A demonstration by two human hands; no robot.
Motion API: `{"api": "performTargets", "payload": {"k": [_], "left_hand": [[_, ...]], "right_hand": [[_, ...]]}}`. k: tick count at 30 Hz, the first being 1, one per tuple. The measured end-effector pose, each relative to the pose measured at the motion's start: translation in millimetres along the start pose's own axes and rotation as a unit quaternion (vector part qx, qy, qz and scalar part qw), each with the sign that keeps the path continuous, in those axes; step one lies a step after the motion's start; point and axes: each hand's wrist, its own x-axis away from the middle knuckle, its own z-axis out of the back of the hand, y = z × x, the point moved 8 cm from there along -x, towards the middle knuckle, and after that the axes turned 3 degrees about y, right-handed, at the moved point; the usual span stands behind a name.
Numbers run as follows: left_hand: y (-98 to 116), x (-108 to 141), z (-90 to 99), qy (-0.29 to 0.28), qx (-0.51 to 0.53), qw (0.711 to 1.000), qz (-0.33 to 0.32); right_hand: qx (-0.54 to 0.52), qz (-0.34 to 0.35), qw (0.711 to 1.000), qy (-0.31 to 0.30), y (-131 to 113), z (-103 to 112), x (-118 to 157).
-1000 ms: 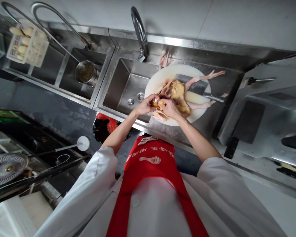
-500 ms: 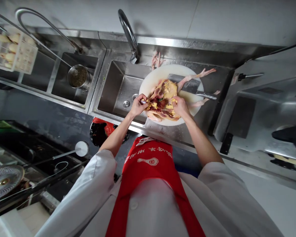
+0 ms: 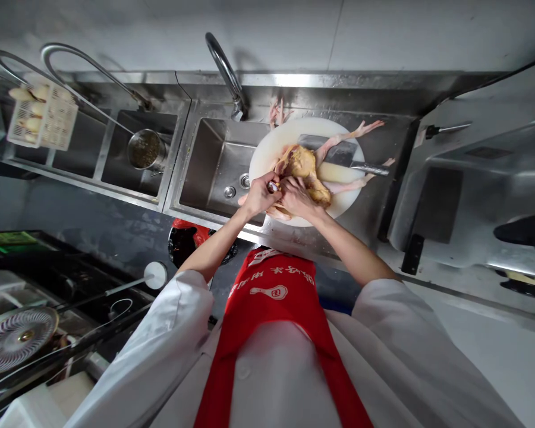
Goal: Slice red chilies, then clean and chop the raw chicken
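A cut-open chicken with yellow fat lies on a round white cutting board, legs and feet stretched to the right. My left hand is closed at the chicken's left side, with a small pale, purplish piece between thumb and fingers. Right beside it, my right hand bends its fingers into the chicken's flesh and grips it. The fingertips of this hand are partly hidden. Behind the chicken, a cleaver lies flat on the board, one leg crossing its blade.
The board overlaps a steel sink with a curved faucet. Chicken feet stick out behind the board. Left are a pot and a white basket. A second cleaver lies at right; a lined bin stands below.
My right hand has moved left from the chicken's right side, close to my left hand. My left hand has shifted slightly right. The opened flesh is now mostly covered.
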Motion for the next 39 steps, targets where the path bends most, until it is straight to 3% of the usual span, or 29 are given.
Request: {"api": "performTargets", "payload": {"k": [6, 17, 27, 33, 36, 39], "left_hand": [[-15.8, 12.5, -0.9, 0.039, 0.059, 0.996, 0.056], [-13.6, 48.6, 14.3, 0.076, 0.020, 0.993, 0.091], [-0.7, 62.6, 42.3, 0.109, 0.039, 0.990, 0.081], [6.9, 52.8, 49.9, 0.030, 0.014, 0.997, 0.075], [23.1, 45.6, 44.0, -0.025, -0.032, 0.999, 0.032], [36.6, 43.5, 36.5, -0.028, -0.096, 0.995, -0.004]], "right_hand": [[0.010, 0.011, 1.000, -0.021, 4.9, 0.2, 3.1], [-0.001, -0.026, 0.999, -0.044, 2.3, -3.0, 11.3], [-0.001, -0.034, 0.998, -0.049, -0.6, -2.6, 7.9], [-0.010, -0.059, 0.993, -0.105, -11.5, 10.4, 0.9], [-0.010, -0.035, 0.995, -0.088, -33.5, 18.2, -12.8], [-0.039, -0.042, 0.993, -0.100, -45.8, 10.0, -22.8]]}}
